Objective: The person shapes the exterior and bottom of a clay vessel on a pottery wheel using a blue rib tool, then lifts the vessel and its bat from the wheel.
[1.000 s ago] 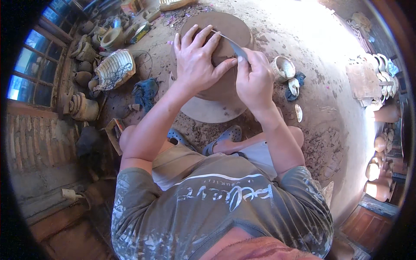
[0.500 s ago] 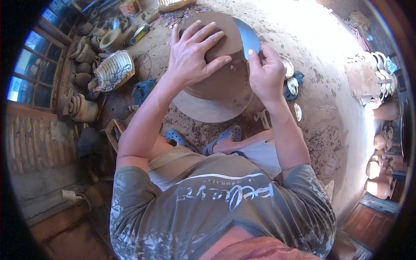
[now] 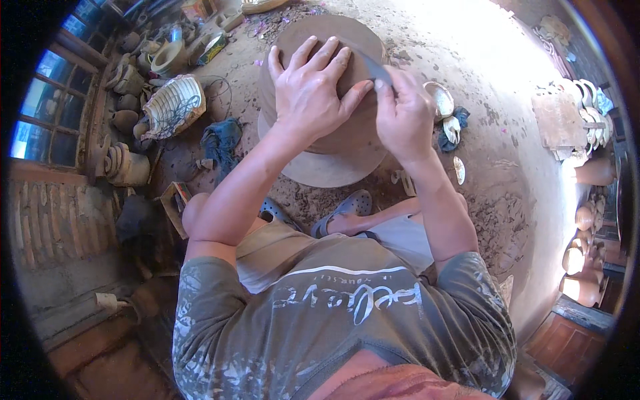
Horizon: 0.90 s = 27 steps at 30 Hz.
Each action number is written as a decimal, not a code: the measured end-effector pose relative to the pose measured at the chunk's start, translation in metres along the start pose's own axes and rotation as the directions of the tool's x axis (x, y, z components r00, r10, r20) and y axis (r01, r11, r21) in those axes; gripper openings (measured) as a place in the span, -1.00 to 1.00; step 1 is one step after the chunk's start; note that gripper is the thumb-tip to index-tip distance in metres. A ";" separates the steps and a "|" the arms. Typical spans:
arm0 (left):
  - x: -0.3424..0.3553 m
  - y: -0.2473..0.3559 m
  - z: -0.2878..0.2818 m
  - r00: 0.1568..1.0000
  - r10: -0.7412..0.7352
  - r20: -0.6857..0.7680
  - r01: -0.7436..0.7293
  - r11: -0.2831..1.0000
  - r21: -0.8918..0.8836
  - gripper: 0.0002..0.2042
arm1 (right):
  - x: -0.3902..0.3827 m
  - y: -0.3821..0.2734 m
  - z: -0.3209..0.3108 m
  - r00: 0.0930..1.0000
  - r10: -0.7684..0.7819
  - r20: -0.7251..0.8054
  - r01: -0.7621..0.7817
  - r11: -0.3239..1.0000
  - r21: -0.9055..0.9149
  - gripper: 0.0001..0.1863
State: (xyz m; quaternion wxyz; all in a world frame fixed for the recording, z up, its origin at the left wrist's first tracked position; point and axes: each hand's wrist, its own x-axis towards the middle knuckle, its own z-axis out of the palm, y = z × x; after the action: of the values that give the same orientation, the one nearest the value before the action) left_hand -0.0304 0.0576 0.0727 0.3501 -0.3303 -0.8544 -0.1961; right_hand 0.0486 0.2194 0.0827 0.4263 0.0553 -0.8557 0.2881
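A large brown clay pot (image 3: 327,28), with a broad flat top, stands on a round pale wheel disc (image 3: 330,172) in front of me. My left hand (image 3: 309,100) lies across its top, fingers spread and holding nothing. At the right side of the pot, my right hand (image 3: 405,113) pinches a thin, bluish-grey flat scraper (image 3: 377,71) between thumb and fingers. The scraper's blade is turned nearly edge-on and lies against the top near the rim. Its far end is hard to make out against the clay. My left thumb tip is close to my right thumb.
To the right of the wheel lie a shallow white bowl (image 3: 440,100) and a dark cloth (image 3: 448,140). A ribbed basket-like piece (image 3: 175,107) and a blue-grey cloth (image 3: 221,141) lie to the left. Clay scraps (image 3: 497,200) litter the floor. Finished pots (image 3: 583,290) line the far right.
My left hand has slid right and slightly down over the pot's top. The scraper has turned from showing its broad blue face to nearly edge-on, with my right hand slightly lower.
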 end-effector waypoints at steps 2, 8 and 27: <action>-0.001 -0.003 0.001 1.000 0.026 -0.009 -0.027 0.999 -0.030 -0.43 | -0.004 -0.007 0.002 0.999 0.002 0.040 -0.006 0.994 0.111 -0.83; -0.007 -0.043 -0.017 0.950 0.288 0.122 -0.256 0.940 -0.224 -0.45 | -0.018 0.000 -0.014 0.834 0.357 0.421 -0.551 0.494 0.672 -0.86; -0.024 -0.042 0.001 0.987 0.139 -0.078 -0.155 0.954 -0.256 -0.60 | 0.000 0.054 -0.015 0.884 -0.464 0.059 0.456 0.883 0.114 -0.47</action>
State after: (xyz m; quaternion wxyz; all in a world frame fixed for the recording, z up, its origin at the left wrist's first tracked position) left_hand -0.0471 0.0184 0.0505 0.3422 -0.4303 -0.7834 -0.2900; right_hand 0.0409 0.2721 0.0661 0.4427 0.2896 -0.8203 0.2171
